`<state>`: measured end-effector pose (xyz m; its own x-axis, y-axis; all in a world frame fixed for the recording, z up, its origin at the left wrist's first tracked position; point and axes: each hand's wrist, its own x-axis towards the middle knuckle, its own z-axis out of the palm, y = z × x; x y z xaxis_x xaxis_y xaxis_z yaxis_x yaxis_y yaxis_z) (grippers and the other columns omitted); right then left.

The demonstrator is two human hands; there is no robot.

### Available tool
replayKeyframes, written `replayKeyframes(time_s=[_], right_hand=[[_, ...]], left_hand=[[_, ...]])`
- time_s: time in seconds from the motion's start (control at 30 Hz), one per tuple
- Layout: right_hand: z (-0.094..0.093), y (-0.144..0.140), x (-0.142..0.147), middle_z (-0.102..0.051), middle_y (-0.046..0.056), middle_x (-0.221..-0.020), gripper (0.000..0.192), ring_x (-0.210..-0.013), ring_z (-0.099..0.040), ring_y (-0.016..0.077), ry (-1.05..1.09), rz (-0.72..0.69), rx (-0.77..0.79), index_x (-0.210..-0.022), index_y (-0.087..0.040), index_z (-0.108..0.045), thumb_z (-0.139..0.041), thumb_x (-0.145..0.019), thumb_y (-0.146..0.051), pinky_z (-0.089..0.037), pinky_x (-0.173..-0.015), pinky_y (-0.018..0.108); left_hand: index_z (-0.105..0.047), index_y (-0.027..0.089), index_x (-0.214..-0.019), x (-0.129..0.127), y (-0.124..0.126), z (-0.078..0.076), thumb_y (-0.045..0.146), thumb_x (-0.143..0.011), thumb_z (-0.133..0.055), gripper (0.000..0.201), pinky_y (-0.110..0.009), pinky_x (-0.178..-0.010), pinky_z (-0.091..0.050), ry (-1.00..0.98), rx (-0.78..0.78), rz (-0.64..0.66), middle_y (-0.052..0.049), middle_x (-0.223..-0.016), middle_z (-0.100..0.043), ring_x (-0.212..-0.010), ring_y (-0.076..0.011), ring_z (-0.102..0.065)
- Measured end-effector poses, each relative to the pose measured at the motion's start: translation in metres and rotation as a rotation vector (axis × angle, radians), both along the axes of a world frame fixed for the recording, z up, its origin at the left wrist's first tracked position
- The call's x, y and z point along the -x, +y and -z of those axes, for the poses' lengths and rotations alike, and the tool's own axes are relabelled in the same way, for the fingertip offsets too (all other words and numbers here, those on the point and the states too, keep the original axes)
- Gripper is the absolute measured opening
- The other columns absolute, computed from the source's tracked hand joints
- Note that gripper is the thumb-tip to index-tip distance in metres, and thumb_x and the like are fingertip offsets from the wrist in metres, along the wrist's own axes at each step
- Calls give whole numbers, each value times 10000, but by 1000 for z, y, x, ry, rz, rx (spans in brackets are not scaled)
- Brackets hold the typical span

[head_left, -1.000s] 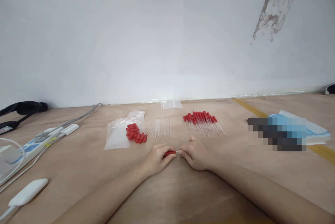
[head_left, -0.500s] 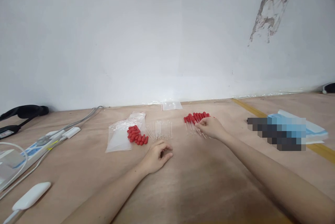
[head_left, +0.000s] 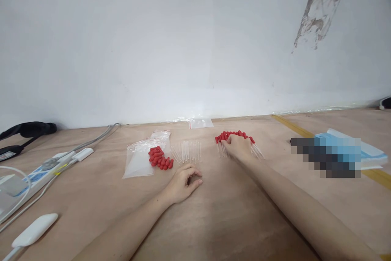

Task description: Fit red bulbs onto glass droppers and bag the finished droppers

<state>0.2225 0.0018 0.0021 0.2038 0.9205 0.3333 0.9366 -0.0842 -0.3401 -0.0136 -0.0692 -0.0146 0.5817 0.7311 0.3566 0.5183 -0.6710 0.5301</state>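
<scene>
My right hand (head_left: 240, 147) lies over a row of glass droppers (head_left: 257, 150) with red rubber bulbs, its fingers bent down among them. The thumb side touches the left part of the row; what is pinched there is hidden. Palm edge down on the table, my left hand (head_left: 185, 181) rests loosely curled, thumb apart from the fingers, holding nothing. Just beyond it lie thin clear glass tubes (head_left: 191, 152) side by side. A cluster of loose red rubber bulbs (head_left: 159, 158) sits left of the tubes, partly on clear zip bags (head_left: 137, 161).
Another small clear bag (head_left: 201, 123) lies by the wall. On the left are a power strip (head_left: 38, 177) with cables, a white plug-like piece (head_left: 36, 229) and a black headset-like object (head_left: 33, 130). Blue-and-white masks (head_left: 369, 155) lie at right beside a blurred-out dark item.
My right hand has moved slightly left and turned over the dropper row, uncovering droppers on its right side. My left hand has stayed where it was.
</scene>
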Motion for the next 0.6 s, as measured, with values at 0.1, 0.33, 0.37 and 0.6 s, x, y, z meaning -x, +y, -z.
replayKeyframes(time_s=[0.1,0.33,0.37,0.6], right_hand=[[1,-3,25,-655,68,-796,268,-808,-584,206,31,-126,49,-759,-184,-623,-435,-768,-375,-351,-739,320],[8,15,83,-652,154,-871,289,-820,-605,229,67,-172,197,-846,-119,-656,-489,-741,-329,-419,-661,276],[8,18,87,-649,164,-892,292,-829,-606,237,73,-169,210,-875,-111,-652,-491,-739,-313,-426,-663,283],[7,24,95,-625,193,-970,292,-873,-598,282,128,-121,258,-902,-100,-653,-517,-700,-262,-447,-687,336]], left_hand=[[-594,173,-856,-1,-1,-1,240,-780,-524,123,-257,-649,-421,2,6,-7,-47,-845,-569,-733,-149,-518],[-583,176,-840,0,-2,3,223,-791,-507,102,-263,-661,-416,23,-37,-34,-39,-825,-557,-731,-148,-514],[-584,177,-836,1,-1,4,224,-793,-505,101,-267,-671,-416,19,-51,-45,-38,-821,-558,-738,-151,-515],[-601,205,-841,3,4,8,268,-776,-533,113,-359,-799,-378,-56,-344,-356,-50,-914,-552,-869,-204,-490]])
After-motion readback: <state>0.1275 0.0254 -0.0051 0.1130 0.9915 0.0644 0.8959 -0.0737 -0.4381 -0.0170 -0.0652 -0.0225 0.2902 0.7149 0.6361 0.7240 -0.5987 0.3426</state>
